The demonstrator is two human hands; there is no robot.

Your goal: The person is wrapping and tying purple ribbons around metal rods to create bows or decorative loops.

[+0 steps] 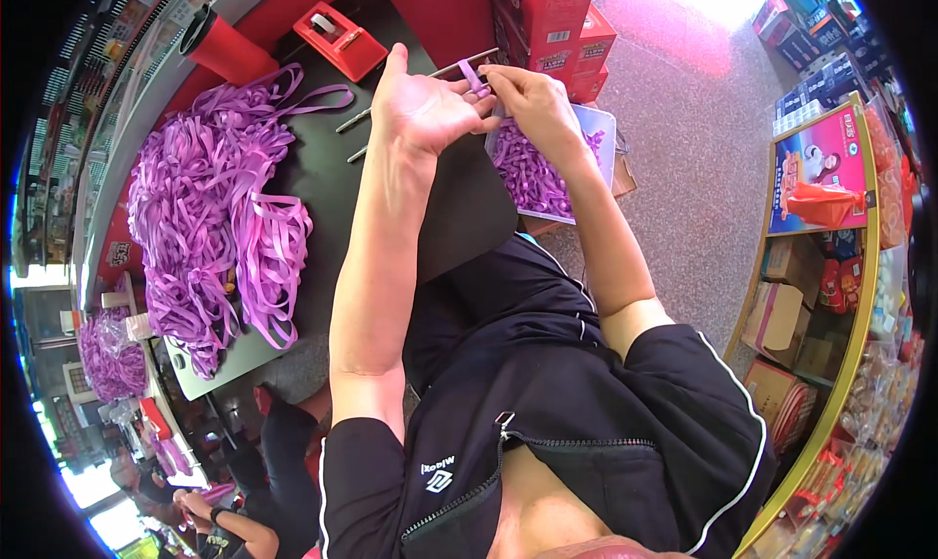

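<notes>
My left hand [425, 105] is turned palm up with the thumb apart and the fingers stretched toward the right. A short loop of purple ribbon [471, 76] lies at its fingertips, beside a thin metal rod [354, 120]. My right hand [535, 105] pinches the ribbon between thumb and forefinger; its other fingers are curled. Another metal rod [358, 154] passes behind my left wrist. Below my hands stands a white plastic tub [608, 134] holding many small purple ribbon pieces [528, 168]. A large heap of purple ribbon [210, 188] covers the table's left side.
On the dark table [459, 212] stand a red tumbler [230, 49] and a red plastic holder [340, 41]. Red cartons [547, 21] are stacked beyond the tub. Shelves with goods [821, 295] line the right. Another person's hands [193, 503] show at lower left.
</notes>
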